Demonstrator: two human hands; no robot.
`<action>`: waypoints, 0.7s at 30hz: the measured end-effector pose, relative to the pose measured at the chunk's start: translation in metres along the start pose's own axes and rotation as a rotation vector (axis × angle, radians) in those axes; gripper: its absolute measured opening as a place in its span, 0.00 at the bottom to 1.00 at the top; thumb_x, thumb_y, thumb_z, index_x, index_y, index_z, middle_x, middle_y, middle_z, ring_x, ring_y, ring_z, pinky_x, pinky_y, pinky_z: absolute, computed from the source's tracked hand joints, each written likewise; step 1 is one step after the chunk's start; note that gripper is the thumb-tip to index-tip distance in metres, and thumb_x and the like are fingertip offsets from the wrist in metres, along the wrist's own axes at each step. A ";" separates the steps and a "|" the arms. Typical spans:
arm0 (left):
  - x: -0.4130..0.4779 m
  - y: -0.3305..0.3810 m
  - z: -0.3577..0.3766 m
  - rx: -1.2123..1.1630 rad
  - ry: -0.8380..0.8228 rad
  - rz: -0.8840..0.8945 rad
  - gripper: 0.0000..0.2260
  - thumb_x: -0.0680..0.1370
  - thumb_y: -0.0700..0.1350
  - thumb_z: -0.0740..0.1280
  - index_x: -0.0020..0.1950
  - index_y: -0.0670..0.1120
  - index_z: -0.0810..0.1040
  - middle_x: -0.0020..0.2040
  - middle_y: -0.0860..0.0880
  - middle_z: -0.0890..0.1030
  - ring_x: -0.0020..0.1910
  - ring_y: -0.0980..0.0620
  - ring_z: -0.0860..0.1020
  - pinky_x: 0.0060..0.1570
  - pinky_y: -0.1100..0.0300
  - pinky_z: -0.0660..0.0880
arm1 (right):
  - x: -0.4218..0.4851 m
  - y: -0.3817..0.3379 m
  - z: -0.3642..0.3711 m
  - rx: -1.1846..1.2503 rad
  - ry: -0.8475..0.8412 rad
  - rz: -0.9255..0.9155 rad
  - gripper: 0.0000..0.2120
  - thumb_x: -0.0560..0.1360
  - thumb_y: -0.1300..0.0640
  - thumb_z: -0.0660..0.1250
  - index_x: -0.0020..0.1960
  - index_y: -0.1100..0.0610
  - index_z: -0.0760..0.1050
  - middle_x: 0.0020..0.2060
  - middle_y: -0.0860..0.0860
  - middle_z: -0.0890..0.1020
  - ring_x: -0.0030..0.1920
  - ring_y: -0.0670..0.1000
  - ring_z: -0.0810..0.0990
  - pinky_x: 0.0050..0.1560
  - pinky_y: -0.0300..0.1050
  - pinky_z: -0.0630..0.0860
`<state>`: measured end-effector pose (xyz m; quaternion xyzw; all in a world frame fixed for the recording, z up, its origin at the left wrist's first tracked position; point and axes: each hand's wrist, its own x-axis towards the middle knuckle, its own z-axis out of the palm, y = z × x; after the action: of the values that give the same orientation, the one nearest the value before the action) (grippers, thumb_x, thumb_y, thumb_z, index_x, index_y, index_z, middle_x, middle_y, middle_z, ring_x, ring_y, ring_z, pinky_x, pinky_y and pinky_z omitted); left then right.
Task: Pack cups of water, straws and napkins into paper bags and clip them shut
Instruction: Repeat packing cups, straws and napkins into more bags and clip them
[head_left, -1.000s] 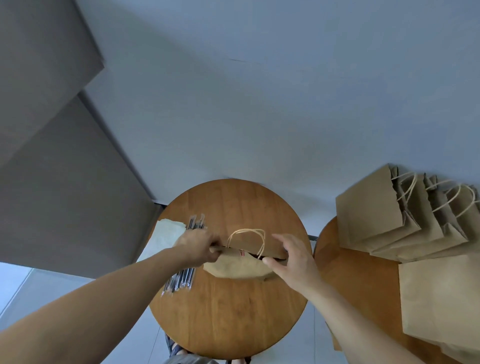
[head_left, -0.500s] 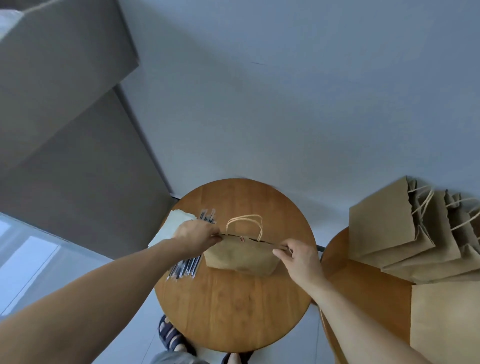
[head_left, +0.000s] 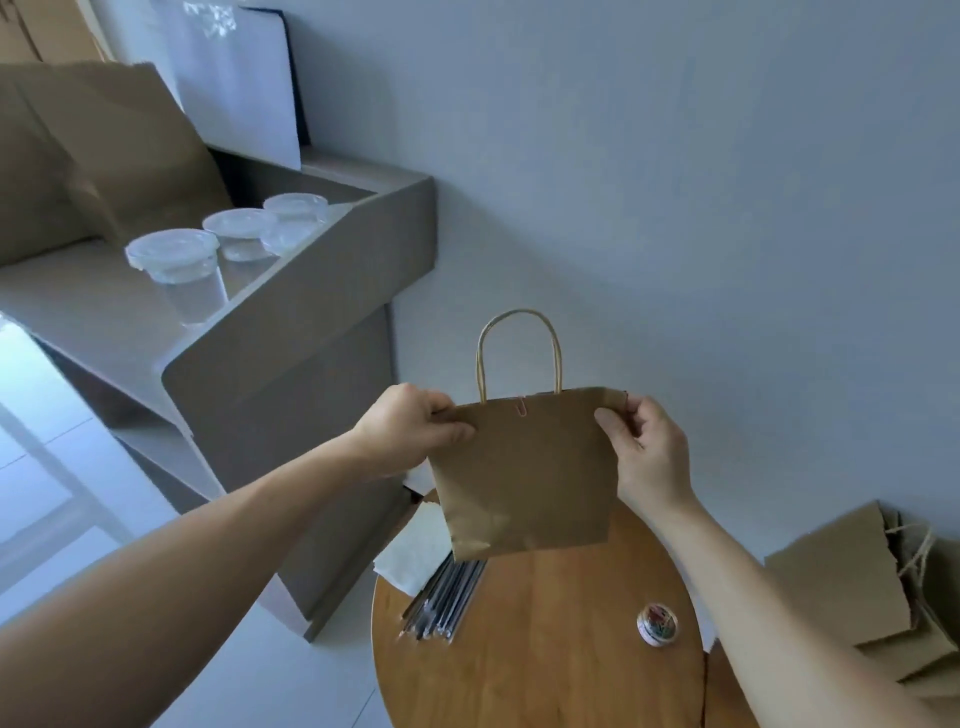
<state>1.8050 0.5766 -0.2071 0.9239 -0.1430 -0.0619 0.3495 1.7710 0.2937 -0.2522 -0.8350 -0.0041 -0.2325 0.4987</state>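
Note:
A brown paper bag (head_left: 524, 473) with twisted paper handles hangs in the air above the round wooden table (head_left: 545, 675). My left hand (head_left: 410, 431) grips its top left corner and my right hand (head_left: 644, 447) pinches its top right corner. A small pink clip (head_left: 521, 406) sits on the bag's closed top edge. Wrapped straws (head_left: 447, 597) and white napkins (head_left: 415, 551) lie on the table's left side. A small round tub of clips (head_left: 657, 623) stands on the table. Lidded clear cups of water (head_left: 179, 265) stand on the grey counter at the left.
The grey counter (head_left: 291, 322) rises close to the table's left. More brown paper bags (head_left: 852, 597) are stacked at the right on a second wooden surface. A grey wall is behind. Pale floor tiles show at the lower left.
Both hands have lifted the bag off the table and hold it up by its top corners. The view has swung left, so the counter with cups has come into sight.

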 end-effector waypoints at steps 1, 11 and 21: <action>-0.008 0.001 -0.019 -0.046 0.039 0.003 0.12 0.74 0.50 0.74 0.35 0.46 0.79 0.30 0.52 0.76 0.27 0.59 0.71 0.31 0.64 0.69 | 0.005 -0.021 0.006 0.017 0.020 -0.031 0.07 0.78 0.54 0.69 0.46 0.43 0.74 0.40 0.40 0.81 0.42 0.35 0.78 0.39 0.27 0.72; -0.113 -0.014 -0.197 -0.555 0.416 0.124 0.09 0.73 0.45 0.76 0.50 0.44 0.85 0.45 0.50 0.87 0.47 0.50 0.85 0.52 0.56 0.81 | 0.011 -0.227 0.086 0.272 0.127 -0.195 0.08 0.77 0.55 0.71 0.43 0.43 0.75 0.35 0.34 0.81 0.37 0.34 0.79 0.40 0.27 0.73; -0.207 -0.059 -0.299 -0.713 0.783 0.163 0.03 0.74 0.43 0.75 0.43 0.50 0.85 0.41 0.51 0.87 0.39 0.54 0.85 0.36 0.63 0.80 | -0.002 -0.352 0.186 0.458 -0.044 -0.237 0.05 0.75 0.58 0.73 0.43 0.50 0.79 0.32 0.37 0.83 0.34 0.36 0.81 0.36 0.30 0.76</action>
<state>1.6847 0.8703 -0.0193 0.6875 -0.0435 0.2702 0.6727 1.7562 0.6260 -0.0339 -0.6987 -0.1651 -0.2641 0.6440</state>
